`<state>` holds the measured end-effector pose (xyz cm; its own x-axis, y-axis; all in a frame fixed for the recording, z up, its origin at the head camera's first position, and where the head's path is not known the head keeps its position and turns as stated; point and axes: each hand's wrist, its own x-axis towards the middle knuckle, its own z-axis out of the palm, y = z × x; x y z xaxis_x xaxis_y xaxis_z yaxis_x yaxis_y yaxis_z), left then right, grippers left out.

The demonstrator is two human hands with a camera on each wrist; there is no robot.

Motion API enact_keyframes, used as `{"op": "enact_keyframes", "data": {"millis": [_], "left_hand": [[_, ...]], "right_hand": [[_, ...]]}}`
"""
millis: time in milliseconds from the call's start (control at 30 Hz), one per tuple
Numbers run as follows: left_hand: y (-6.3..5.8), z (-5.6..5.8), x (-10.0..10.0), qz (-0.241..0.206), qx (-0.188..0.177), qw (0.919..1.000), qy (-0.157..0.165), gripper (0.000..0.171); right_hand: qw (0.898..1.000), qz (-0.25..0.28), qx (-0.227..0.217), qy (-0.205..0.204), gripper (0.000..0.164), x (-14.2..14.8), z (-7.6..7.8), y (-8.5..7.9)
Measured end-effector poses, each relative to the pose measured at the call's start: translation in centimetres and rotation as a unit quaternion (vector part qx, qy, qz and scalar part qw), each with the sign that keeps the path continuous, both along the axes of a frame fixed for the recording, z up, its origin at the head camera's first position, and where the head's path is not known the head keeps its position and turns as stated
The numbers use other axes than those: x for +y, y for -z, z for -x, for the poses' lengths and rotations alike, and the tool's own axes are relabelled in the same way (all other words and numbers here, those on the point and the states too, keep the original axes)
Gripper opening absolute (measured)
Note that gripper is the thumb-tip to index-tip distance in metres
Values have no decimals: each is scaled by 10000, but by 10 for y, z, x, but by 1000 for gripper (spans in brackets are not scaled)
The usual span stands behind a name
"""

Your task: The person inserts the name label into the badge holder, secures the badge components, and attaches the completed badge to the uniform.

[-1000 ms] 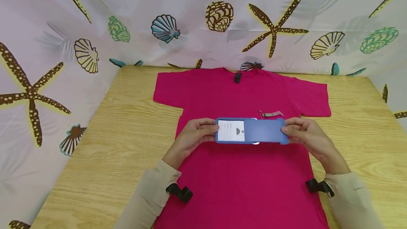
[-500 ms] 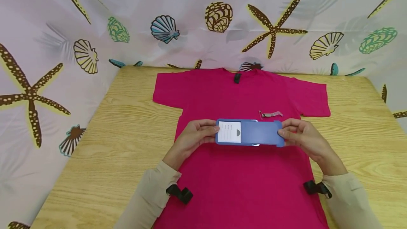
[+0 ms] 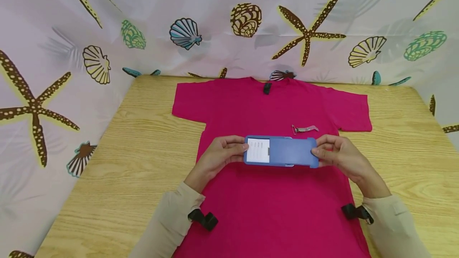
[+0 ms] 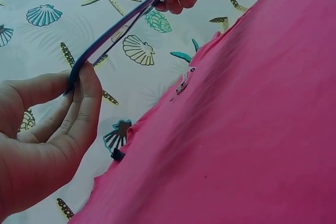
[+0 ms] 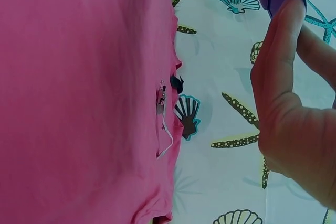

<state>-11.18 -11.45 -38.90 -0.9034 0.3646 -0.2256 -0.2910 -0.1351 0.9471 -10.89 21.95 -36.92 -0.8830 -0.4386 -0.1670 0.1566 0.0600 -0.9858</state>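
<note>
Held level above the pink T-shirt (image 3: 269, 206) is a blue badge holder (image 3: 292, 152), its sliding part extended to the right. A white printed card (image 3: 257, 150) shows in its left portion. My left hand (image 3: 224, 152) pinches the left end, thumb on the front face and fingers behind. At the opposite end my right hand (image 3: 340, 156) pinches the sliding part, its thumb also in front. In the left wrist view the badge holder (image 4: 121, 27) appears edge-on, with a narrow gap between its two layers. A metal badge clip with a clear strap (image 3: 305, 129) lies on the shirt just beyond.
The T-shirt is spread flat on a wooden table (image 3: 143, 150), sleeves outward, with a small black tag (image 3: 267, 88) at its collar. A curtain (image 3: 215, 51) printed with shells and starfish surrounds the table at the back and sides. Black straps (image 3: 203, 219) circle both wrists.
My right hand has moved left, sliding the blue part further over the card, so less of the card shows. The holder has dropped slightly in view. My left hand stays nearly still.
</note>
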Motion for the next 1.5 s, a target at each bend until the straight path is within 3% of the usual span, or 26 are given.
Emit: {"op": "enact_keyframes", "data": {"millis": [400, 967, 1233, 1500], "left_hand": [[1, -2, 7, -187, 91, 9995, 242, 31], [2, -4, 9, -135, 102, 9997, 201, 29], [2, -5, 9, -159, 121, 9996, 205, 22], [4, -4, 9, -102, 118, 9996, 229, 19]], "right_hand": [[9977, 579, 66, -355, 17, -8, 0, 7], [9903, 1197, 153, -692, 18, -13, 0, 14], [9859, 1010, -36, -1330, 28, -12, 2, 18], [9784, 1169, 50, -1706, 26, -13, 3, 19]]}}
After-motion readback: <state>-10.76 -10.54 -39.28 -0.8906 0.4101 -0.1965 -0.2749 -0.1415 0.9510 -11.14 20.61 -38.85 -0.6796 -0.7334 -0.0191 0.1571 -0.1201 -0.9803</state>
